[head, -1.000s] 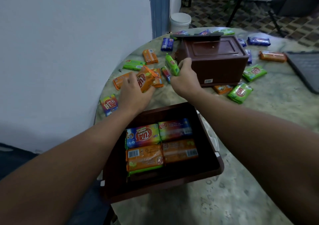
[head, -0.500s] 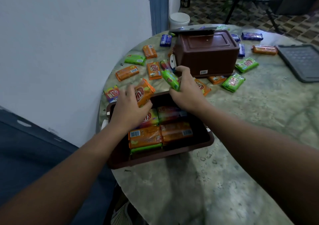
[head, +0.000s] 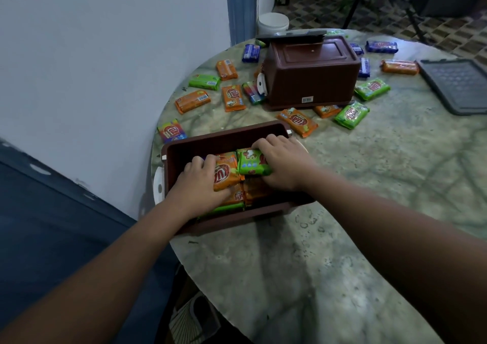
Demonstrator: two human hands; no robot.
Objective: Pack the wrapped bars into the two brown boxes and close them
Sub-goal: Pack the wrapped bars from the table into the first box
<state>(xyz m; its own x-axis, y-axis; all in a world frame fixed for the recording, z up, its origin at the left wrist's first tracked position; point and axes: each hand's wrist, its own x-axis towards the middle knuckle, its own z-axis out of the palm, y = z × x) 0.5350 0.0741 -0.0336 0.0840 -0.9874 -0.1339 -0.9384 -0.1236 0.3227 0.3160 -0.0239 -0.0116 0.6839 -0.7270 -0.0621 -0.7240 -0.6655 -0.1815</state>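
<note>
Head view looked down on a round marbled table (head: pixel 342 238) where the near brown box (head: pixel 224 138) stood open at the edge, already part filled with wrapped bars. Both hands were down inside it: the left hand (head: pixel 196 185) gripped an orange bar (head: pixel 224 173) by its left side, and the right hand (head: pixel 284 163) curled over a green bar (head: pixel 251 161), the two bars lying side by side and touching on top of an earlier layer of orange bars (head: pixel 253 190). Neither bar looked let go yet. To my eye the step was seating this pair flat, and doing it well would mean pressing each bar level against its neighbour and the back wall, so the layer stays even and the lid can shut later, then lifting the fingers straight up without dragging a wrapper askew. The second brown box (head: pixel 311 72) sat farther back with its bottom turned up; it would need righting before it took any bars. Many loose bars remained scattered round it, among them an orange one (head: pixel 297 121) just beyond the open box and a green one (head: pixel 351 114) to its right, so I judged the packing well short of done. A dark lid (head: pixel 458 85) lay at the table's right side.
</note>
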